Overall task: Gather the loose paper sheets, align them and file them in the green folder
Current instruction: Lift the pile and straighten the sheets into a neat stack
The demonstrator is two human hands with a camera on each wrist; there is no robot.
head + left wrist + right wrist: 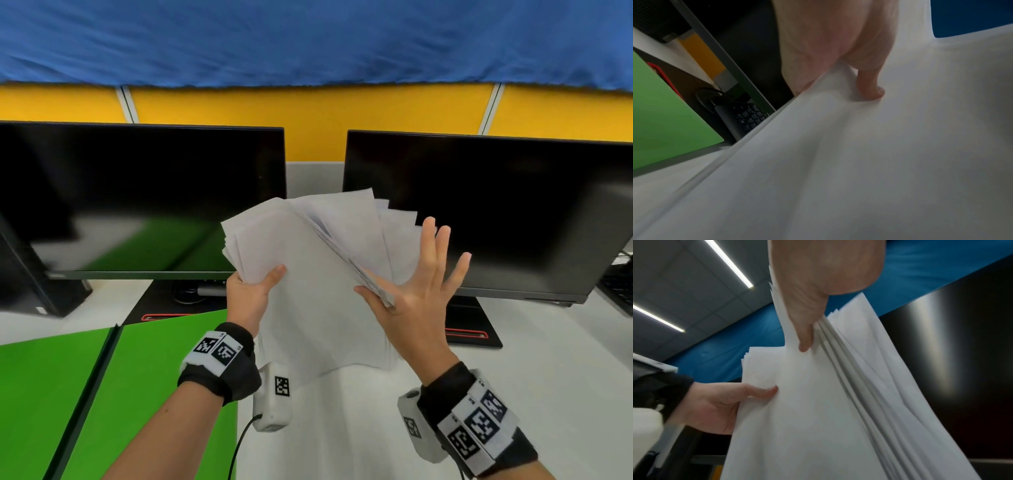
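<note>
- White paper sheets (318,274), fanned and uneven at their top edges, are held up in the middle of the frame, in front of two dark monitors (137,195).
- Left hand (248,298) grips the stack's left edge, thumb on the front sheet.
- Right hand (416,291) supports the right side, its fingers (442,246) spread straight behind the sheets, thumb on the front.
- Green folder (102,394) lies open on the white bench (548,359) at lower left.
</note>
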